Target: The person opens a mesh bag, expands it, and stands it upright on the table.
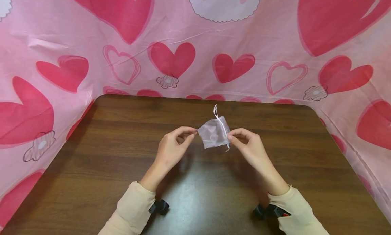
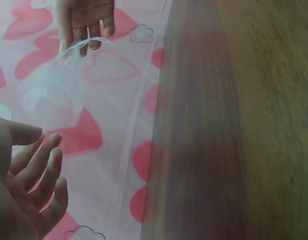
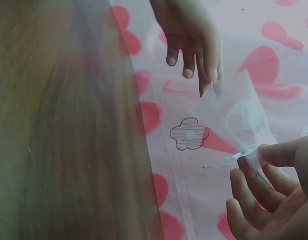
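Note:
A small sheer white drawstring pouch (image 1: pixel 213 133) is stretched between both hands above the table, its white ribbon loop (image 1: pixel 215 111) sticking up at the far side. A pale pinkish shape shows through its mesh. My left hand (image 1: pixel 172 147) pinches one corner of the pouch's closed end between thumb and forefinger. At the opposite, ribboned end, my right hand (image 1: pixel 250 147) grips the edge by the drawstring with thumb and fingertips. In the right wrist view the gathered ribbon (image 3: pixel 234 159) runs beside the right thumb, and the pouch (image 3: pixel 239 115) spans up to the left fingertips.
The dark brown wooden table (image 1: pixel 122 143) has rounded far corners. Pink cloth (image 1: pixel 201 28) printed with red hearts hangs round its back and sides. Black wrist devices (image 1: pixel 159 207) sit at both cream sleeves (image 1: pixel 131 208).

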The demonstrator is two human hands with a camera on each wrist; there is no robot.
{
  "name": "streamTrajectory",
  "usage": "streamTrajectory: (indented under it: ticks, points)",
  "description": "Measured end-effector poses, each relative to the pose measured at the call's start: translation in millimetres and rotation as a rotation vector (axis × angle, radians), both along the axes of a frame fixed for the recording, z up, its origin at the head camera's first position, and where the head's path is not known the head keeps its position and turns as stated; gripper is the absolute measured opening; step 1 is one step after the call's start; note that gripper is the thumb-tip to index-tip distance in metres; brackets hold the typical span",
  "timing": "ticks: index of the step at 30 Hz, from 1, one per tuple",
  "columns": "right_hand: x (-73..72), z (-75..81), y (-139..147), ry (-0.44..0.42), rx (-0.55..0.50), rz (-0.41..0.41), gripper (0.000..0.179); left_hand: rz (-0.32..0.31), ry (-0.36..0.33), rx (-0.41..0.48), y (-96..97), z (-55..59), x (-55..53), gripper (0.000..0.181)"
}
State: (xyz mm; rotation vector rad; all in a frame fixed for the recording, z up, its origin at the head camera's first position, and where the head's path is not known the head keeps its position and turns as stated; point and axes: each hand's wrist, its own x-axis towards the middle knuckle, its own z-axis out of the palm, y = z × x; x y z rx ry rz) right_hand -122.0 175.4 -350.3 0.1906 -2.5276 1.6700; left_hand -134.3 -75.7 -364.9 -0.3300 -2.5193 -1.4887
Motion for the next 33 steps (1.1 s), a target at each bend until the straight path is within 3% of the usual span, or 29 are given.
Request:
streamTrajectory:
  ticks: [4, 10, 14, 20, 24, 33]
  points:
    - [-4.8, 2.1, -1, 0.109, 0.149, 0.002, 0.011, 0.006, -0.014, -0.007, -2.4, -0.8, -0.9, 0.015]
    - [-8.7, 1.0, -4, 0.309, 0.479, 0.003, 0.006, 0.017, -0.031, -0.025, -3.3, -0.7, -1.1, 0.015]
    - [-12.7, -2.5, -6, 0.390, 0.613, 0.019, 0.007, 0.029, -0.034, -0.038, -3.6, -2.0, -1.7, 0.015]
    - [-21.8, -8.0, -8, 0.460, 0.730, 0.072, 0.006, 0.055, -0.022, -0.043, -2.8, -2.4, -4.3, 0.013]
    - [-25.8, -10.8, -11, 0.458, 0.773, 0.122, 0.007, 0.035, -0.031, -0.054, -0.4, -1.6, -7.8, 0.014]
    - [-28.0, -16.5, -14, 0.504, 0.792, 0.203, 0.012, -0.063, -0.061, -0.277, 9.5, 2.3, -21.4, 0.017]
